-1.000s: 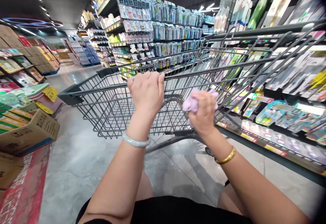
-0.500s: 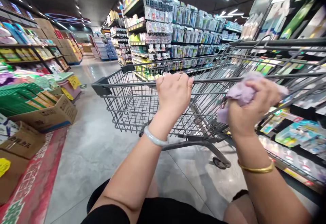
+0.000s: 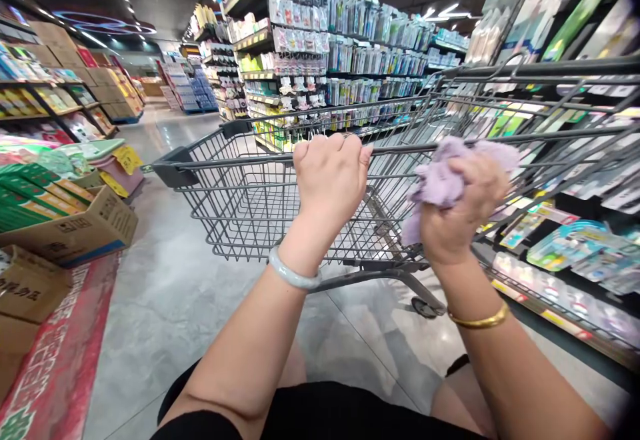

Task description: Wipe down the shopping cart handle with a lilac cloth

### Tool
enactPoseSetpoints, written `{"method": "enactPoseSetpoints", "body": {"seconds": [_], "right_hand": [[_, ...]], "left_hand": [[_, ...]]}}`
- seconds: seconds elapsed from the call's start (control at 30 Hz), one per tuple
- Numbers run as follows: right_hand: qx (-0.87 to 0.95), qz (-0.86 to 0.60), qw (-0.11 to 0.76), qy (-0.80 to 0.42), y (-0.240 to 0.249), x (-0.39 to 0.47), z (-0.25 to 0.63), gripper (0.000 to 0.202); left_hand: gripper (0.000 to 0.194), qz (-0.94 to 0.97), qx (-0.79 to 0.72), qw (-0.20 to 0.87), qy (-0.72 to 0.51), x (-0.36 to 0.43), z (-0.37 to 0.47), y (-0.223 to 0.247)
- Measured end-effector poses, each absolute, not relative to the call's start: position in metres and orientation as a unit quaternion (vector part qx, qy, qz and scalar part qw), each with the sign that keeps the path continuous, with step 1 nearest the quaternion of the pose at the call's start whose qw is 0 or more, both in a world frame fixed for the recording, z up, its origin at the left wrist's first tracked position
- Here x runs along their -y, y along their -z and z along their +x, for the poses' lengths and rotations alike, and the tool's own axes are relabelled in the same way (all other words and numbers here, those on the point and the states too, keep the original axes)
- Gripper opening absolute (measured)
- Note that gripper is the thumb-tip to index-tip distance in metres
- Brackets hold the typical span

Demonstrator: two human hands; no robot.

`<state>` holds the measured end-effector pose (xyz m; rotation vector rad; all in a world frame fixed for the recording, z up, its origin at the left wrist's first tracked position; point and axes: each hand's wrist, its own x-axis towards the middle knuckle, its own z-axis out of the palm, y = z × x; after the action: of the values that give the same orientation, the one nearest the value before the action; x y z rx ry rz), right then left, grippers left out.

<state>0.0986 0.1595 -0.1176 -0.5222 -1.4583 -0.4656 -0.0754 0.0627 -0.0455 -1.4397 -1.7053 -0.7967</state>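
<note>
A grey wire shopping cart (image 3: 235,230) stands sideways in front of me, with nothing visible in its basket. My left hand (image 3: 331,177) is wrapped over the cart's near top rail, fingers curled down on the far side. To its right, my right hand (image 3: 467,203) is closed around a crumpled light purple cloth (image 3: 440,177) and presses it against the same rail. Part of the cloth hangs below the hand and part sticks out beyond the knuckles. The cart's handle (image 3: 560,70) lies at the upper right. Below the frame a caster wheel (image 3: 426,307) shows.
Shelves of packaged goods (image 3: 380,57) stand behind the cart, and a hanging display (image 3: 565,240) rises close on the right. Cardboard boxes (image 3: 95,223) with green packs line the left side by a red floor strip (image 3: 65,347). Grey tiled floor (image 3: 165,313) lies between.
My right hand and the purple cloth have moved left along the rail, closer to my left hand. My left hand keeps its hold. The view has shifted slightly.
</note>
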Motion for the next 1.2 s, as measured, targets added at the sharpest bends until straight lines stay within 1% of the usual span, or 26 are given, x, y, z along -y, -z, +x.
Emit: {"method": "enactPoseSetpoints", "body": {"seconds": [0.07, 0.13, 0.2, 0.23, 0.3, 0.43, 0.5, 0.53, 0.6, 0.7, 0.77, 0.83, 0.93, 1.0, 1.1, 1.2], "right_hand": [[0.696, -0.209, 0.648, 0.226, 0.138, -0.146, 0.079, 0.033], [0.746, -0.164, 0.584, 0.274, 0.160, -0.136, 0.061, 0.028], [0.773, -0.116, 0.536, 0.319, 0.170, -0.135, 0.057, 0.026], [0.776, -0.103, 0.528, 0.330, 0.169, -0.138, 0.062, 0.027], [0.759, -0.112, 0.556, 0.320, 0.155, -0.153, 0.081, 0.032], [0.658, -0.175, 0.699, 0.218, 0.124, -0.179, 0.115, 0.055], [0.642, -0.200, 0.715, 0.191, 0.129, -0.175, 0.112, 0.060], [0.654, -0.211, 0.701, 0.190, 0.138, -0.168, 0.105, 0.058], [0.706, -0.206, 0.643, 0.212, 0.162, -0.151, 0.086, 0.046], [0.791, -0.108, 0.538, 0.269, 0.193, -0.133, 0.066, 0.026], [0.816, -0.059, 0.500, 0.285, 0.197, -0.134, 0.072, 0.022], [0.814, -0.074, 0.507, 0.275, 0.185, -0.147, 0.092, 0.026], [0.762, -0.182, 0.572, 0.244, 0.160, -0.169, 0.125, 0.036], [0.733, -0.244, 0.592, 0.231, 0.156, -0.174, 0.135, 0.036], [0.744, -0.248, 0.570, 0.245, 0.179, -0.159, 0.119, 0.031], [0.806, -0.150, 0.502, 0.277, 0.218, -0.139, 0.090, 0.020]], "left_hand": [[0.048, -0.559, 0.667, 0.380, 0.313, -0.064, -0.075, 0.045], [0.048, -0.556, 0.670, 0.383, 0.309, -0.064, -0.074, 0.045], [0.049, -0.552, 0.674, 0.386, 0.304, -0.063, -0.074, 0.044], [0.049, -0.552, 0.675, 0.387, 0.301, -0.063, -0.074, 0.044], [0.049, -0.551, 0.676, 0.391, 0.295, -0.063, -0.074, 0.044], [0.047, -0.550, 0.676, 0.393, 0.294, -0.063, -0.074, 0.044], [0.046, -0.548, 0.678, 0.391, 0.296, -0.063, -0.073, 0.044], [0.046, -0.547, 0.678, 0.391, 0.297, -0.064, -0.073, 0.044], [0.046, -0.546, 0.676, 0.393, 0.300, -0.064, -0.073, 0.044], [0.047, -0.550, 0.672, 0.390, 0.306, -0.064, -0.073, 0.043], [0.048, -0.551, 0.671, 0.388, 0.309, -0.064, -0.073, 0.043], [0.048, -0.549, 0.670, 0.388, 0.313, -0.064, -0.073, 0.043], [0.048, -0.547, 0.671, 0.388, 0.317, -0.064, -0.072, 0.044], [0.049, -0.544, 0.673, 0.386, 0.320, -0.066, -0.071, 0.043], [0.050, -0.537, 0.675, 0.382, 0.331, -0.068, -0.070, 0.043], [0.050, -0.529, 0.677, 0.382, 0.339, -0.070, -0.069, 0.042]]}}
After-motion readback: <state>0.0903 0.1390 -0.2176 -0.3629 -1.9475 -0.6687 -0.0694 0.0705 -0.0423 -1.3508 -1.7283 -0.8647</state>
